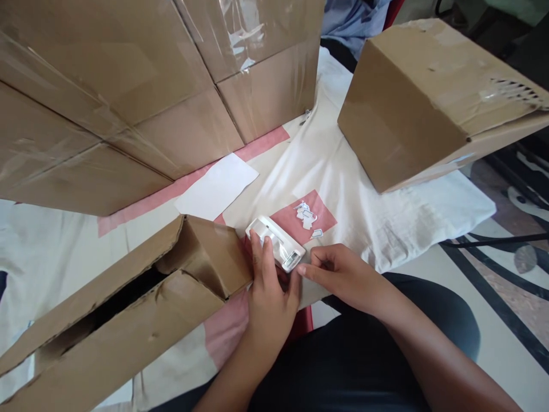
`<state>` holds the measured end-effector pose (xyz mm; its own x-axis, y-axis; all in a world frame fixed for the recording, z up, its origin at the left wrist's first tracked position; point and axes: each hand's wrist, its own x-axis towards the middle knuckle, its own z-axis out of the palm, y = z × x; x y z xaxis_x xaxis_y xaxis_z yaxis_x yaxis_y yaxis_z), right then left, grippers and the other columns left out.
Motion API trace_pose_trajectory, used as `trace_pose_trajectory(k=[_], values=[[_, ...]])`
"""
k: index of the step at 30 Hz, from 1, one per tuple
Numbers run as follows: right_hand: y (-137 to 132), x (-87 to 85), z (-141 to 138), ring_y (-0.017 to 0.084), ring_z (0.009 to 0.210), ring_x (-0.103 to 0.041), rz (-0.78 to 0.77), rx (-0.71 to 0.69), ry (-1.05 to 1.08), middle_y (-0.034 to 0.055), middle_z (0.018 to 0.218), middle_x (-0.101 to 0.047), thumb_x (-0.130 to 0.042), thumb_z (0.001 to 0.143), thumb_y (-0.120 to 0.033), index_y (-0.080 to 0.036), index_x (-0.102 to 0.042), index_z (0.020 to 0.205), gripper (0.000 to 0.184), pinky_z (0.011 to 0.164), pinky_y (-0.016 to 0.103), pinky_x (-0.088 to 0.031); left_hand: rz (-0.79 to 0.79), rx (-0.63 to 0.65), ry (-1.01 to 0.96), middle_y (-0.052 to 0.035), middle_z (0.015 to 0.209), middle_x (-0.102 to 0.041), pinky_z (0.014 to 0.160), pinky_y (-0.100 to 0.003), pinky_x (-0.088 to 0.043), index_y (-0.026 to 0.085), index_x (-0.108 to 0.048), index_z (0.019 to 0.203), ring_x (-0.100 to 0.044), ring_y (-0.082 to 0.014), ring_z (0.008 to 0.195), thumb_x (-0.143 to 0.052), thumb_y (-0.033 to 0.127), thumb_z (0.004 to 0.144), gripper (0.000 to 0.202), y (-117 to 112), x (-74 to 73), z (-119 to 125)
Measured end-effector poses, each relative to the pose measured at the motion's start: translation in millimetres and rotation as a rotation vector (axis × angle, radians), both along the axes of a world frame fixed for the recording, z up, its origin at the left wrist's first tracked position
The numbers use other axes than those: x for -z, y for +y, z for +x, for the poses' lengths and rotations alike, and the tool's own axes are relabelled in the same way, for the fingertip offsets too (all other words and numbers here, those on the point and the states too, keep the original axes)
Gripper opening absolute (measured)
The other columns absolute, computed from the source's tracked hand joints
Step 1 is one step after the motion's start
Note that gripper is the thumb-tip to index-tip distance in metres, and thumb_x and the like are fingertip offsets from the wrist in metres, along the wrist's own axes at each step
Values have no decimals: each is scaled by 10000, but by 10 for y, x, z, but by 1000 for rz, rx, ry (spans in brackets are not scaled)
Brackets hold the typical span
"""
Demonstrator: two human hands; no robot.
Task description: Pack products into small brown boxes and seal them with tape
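A small white plastic device (274, 241) lies on the white cloth (343, 166) in front of me. My left hand (270, 292) rests over its near edge, fingers laid on top and thumb beside it, holding it down. My right hand (338, 272) is curled, with its fingertips pinched at the device's right end; anything between them is too small to make out. Several small white paper scraps (306, 216) lie on a red patch of the cloth just beyond the device.
An open, torn cardboard box (128, 309) lies at my left. Large taped cartons (128, 91) stand behind, and another carton (429, 97) sits tilted at right. A white sheet of paper (217, 186) lies on the cloth. Patterned floor shows at right.
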<state>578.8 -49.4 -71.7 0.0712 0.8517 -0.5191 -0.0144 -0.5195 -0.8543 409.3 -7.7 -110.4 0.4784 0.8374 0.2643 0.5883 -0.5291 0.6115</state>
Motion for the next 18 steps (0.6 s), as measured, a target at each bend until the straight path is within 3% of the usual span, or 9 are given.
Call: trace_pose_trajectory(k=[9, 18], values=[[-45, -78, -82, 66, 480, -261, 56, 83, 134, -92, 494, -295, -767, 793, -501, -209, -400, 583, 514, 466, 248, -166, -29, 17, -9, -211, 1705, -121, 1081, -478, -526, 240, -151, 1627, -369, -350, 1509, -637, 371, 958, 837, 5, -24, -17], [-93, -50, -123, 82, 524, -354, 101, 87, 282, -62, 532, -415, -762, 804, -494, -199, -439, 590, 487, 502, 248, -234, -47, 38, -30, -204, 1705, -132, 1147, -525, -459, 267, -131, 1633, -307, -371, 1531, -669, 374, 938, 885, 5, -23, -45]])
